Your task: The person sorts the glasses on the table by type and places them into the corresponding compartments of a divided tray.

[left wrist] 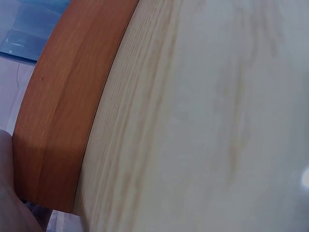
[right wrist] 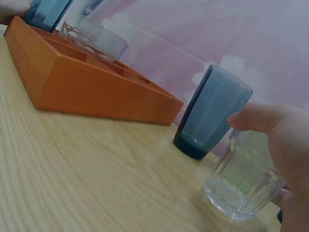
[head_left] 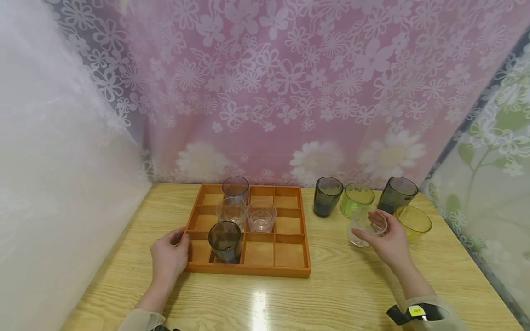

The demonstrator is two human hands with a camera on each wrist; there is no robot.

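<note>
My right hand [head_left: 391, 241] grips a clear glass [right wrist: 236, 186] between thumb and fingers near its rim, upright, its base close to the table. At the front left corner of a divided wooden tray [head_left: 269, 271], my left hand [head_left: 167, 257] holds the side wall; part of its fingers is hidden. Four columns of compartments fill the tray. A dark grey glass [head_left: 225, 243] stands in the front row, second column. Behind it are a clear glass [head_left: 231, 214] and a blue-tinted glass [head_left: 235, 189]. Another clear glass [head_left: 262, 218] occupies the middle row, third column.
Around my right hand stand a dark grey tumbler [head_left: 327, 197], a green glass [head_left: 357, 200], a second dark tumbler [head_left: 398, 193] and a yellow bowl-like glass [head_left: 416, 220]. A pink flowered curtain [head_left: 265, 92] hangs behind the table [head_left: 331, 294]; white sheeting [head_left: 62, 161] closes the left side.
</note>
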